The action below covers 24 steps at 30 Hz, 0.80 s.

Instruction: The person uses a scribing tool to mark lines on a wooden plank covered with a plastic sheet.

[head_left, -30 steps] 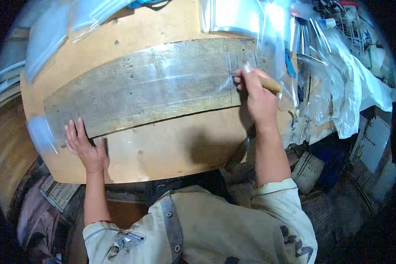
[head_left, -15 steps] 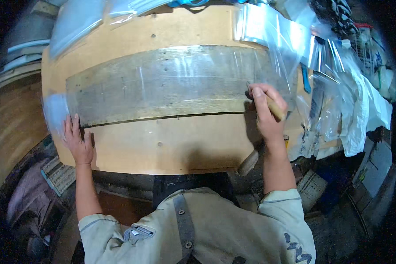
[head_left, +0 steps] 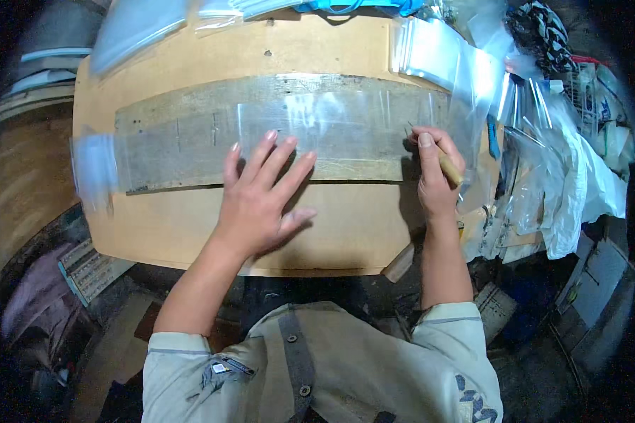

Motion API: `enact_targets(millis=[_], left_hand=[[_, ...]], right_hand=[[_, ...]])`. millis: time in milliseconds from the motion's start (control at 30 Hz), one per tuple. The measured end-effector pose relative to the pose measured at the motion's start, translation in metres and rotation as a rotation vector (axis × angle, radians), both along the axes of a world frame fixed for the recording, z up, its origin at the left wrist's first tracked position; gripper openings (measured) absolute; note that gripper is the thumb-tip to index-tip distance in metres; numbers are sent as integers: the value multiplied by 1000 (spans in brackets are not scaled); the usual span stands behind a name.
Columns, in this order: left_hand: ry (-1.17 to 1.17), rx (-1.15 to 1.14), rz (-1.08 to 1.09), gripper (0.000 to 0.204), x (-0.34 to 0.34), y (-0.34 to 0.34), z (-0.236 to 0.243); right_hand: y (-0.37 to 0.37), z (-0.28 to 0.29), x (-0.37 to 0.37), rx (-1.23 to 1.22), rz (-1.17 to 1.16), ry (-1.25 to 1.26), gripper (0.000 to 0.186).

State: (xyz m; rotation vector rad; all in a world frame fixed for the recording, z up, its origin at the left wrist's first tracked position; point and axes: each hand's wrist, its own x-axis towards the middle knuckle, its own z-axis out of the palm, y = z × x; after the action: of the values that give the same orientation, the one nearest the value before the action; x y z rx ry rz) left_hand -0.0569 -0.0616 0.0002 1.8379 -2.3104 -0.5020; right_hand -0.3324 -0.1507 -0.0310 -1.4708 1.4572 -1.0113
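A long, worn grey-brown board with a curved far edge lies on the light wooden table top. Clear plastic film stretches across it, bunched at the left end. My left hand, fingers spread, is over the film near the board's middle, fingertips on or just above it. At the board's right end, my right hand grips a wooden-handled tool whose thin tip reaches the film; exact contact is unclear.
Plastic sheets and a blue item line the back edge; stacked clear film, a blue-handled tool and crumpled white bags crowd the right. A short block juts at the front edge.
My left hand has moved from the board's left end rightward to its middle. My right hand still grips the tool at the right end. The view has shifted slightly.
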Motion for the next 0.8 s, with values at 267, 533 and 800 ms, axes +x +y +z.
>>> enact_targets(millis=[267, 533, 800], left_hand=[[-84, 80, 1, 73, 34, 13, -15], [-121, 4, 16, 62, 71, 23, -14], [-141, 16, 9, 59, 86, 33, -16]], right_hand=[[-11, -8, -53, -29, -299, -151, 29], [-23, -4, -104, -249, -606, -56, 36], [-10, 34, -26, -528, -112, 188, 23]])
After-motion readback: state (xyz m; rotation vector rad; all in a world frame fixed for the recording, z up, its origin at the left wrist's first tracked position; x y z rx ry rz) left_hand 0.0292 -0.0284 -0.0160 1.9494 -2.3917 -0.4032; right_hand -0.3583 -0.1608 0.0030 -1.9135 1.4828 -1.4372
